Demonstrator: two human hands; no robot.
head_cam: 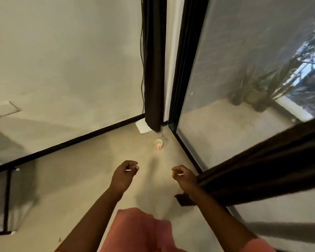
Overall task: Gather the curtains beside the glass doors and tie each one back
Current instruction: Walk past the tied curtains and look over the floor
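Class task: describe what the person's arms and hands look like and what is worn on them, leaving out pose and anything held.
Both forearms are bare down to the left hand and right hand: no gloves, and no watch or bracelet shows. Any rings are too small to tell. A salmon-pink garment shows at the bottom edge, with the same fabric near the right upper arm.

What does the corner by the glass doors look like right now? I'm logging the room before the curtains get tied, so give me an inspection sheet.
Surface: bare beige floor.
Job's things: corner curtain hangs gathered in the corner; near curtain hangs against the glass door; no tie visible on either.
Clutter: small cup and white flat object on the floor.
Hands: left hand and right hand, fingers loosely curled, holding nothing.
Cables: thin cable down the wall beside the corner curtain.
Surroundings: potted plants outside.
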